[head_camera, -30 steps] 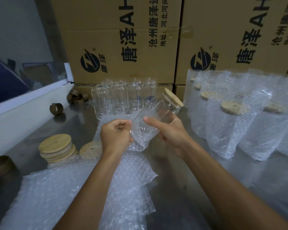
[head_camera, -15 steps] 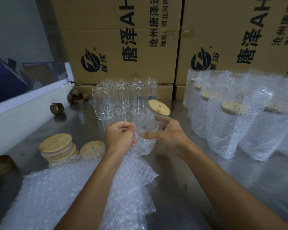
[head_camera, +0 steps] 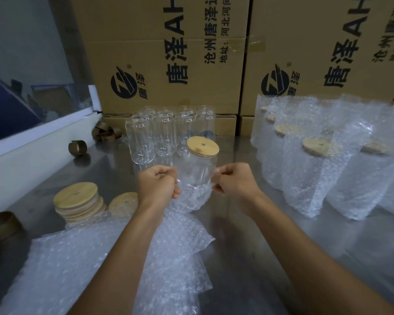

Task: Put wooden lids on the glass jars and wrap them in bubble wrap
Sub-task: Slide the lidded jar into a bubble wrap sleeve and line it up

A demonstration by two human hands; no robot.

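Glass jar [head_camera: 197,169] with a wooden lid [head_camera: 203,146] is seen upright at the centre of the view, with its lower half inside a bubble wrap pouch [head_camera: 191,196]. Both forearms are stretched forward from 6 o'clock and meet at the jar. The left hand [head_camera: 157,185] is held at 9 o'clock of the jar, with its fingers curled into a fist, and the left edge of the pouch is pinched between them. The right hand [head_camera: 234,180] is held at 3 o'clock of the jar, with its fingers also curled, and the right edge of the pouch is pinched by the fingertips. The jar itself is not gripped directly, as far as can be seen.

At 12 o'clock of the jar, a group of empty glass jars [head_camera: 164,133] without lids is placed on the steel table [head_camera: 248,246], in front of cardboard boxes [head_camera: 168,53]. At 3 o'clock, wrapped jars [head_camera: 316,169] with lids are standing in rows. At 8 o'clock, a stack of wooden lids [head_camera: 77,203] is placed, and one more lid [head_camera: 123,200] lies just beside it. Loose bubble wrap pouches [head_camera: 77,269] are lying at 7 o'clock under the left forearm. Several brown tape cores [head_camera: 77,147] are scattered at 10 o'clock.
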